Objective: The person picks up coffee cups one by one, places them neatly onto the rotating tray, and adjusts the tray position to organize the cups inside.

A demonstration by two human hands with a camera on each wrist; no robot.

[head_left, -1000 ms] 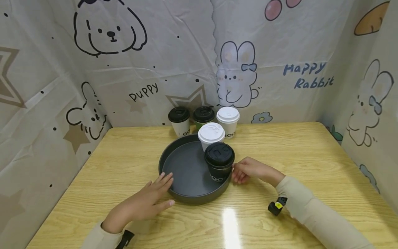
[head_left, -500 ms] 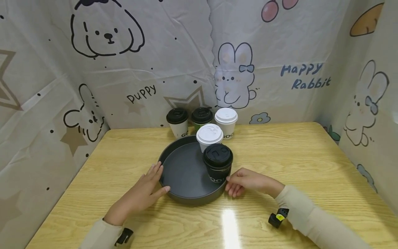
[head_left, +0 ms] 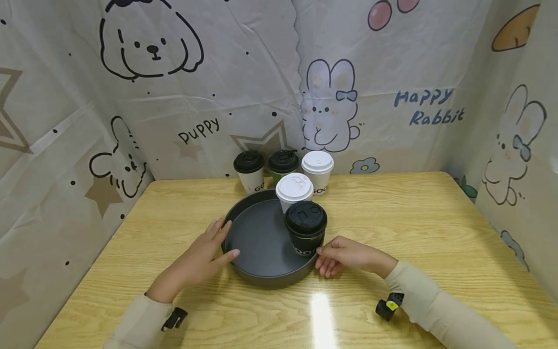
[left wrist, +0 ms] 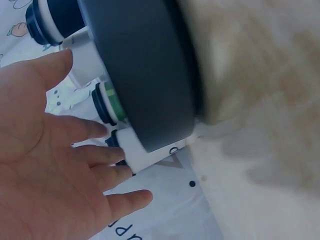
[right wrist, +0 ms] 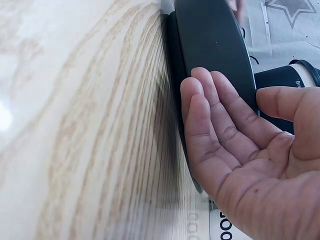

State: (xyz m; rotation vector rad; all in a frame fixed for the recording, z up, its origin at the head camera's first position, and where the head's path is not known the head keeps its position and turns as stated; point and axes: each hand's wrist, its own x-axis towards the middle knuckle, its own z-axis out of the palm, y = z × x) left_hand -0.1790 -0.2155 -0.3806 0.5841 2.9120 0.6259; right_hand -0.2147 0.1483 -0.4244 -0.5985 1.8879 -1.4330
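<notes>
Moved grips: since a second ago, the left grip (head_left: 198, 259) has gone farther back around the left side of the round pan (head_left: 259, 242), and the right grip (head_left: 350, 254) has dropped from beside the black cup (head_left: 306, 232) to the pan's wall. Pan and cups look to be in the same spots.
Left grip: wide, with straight fingers at the left rim and the thumb pointing in over the edge.
Right grip: bent fingers by the front right wall, thumb at the rim. I cannot tell if it pinches the pan or only touches it.
Round pan: dark gray, between both grips, and it looks flat on the tabletop (head_left: 405, 213). Having a grip on each side may keep it steady.
Black cup: upright inside the pan, at the right. The pan's wall likely stops it from sliding out.
White-lid cup (head_left: 294, 189): just behind the black cup. It looks to be in the pan too, but its bottom is hidden.
Back cups (head_left: 251, 179): three in a row behind the pan, by the cloth.
Tabletop: yellow wood with wavy lines and a bright shiny patch in front.
Cloth walls (head_left: 257, 92): pale, with a puppy, rabbits, stars and "Happy Rabbit".
</notes>
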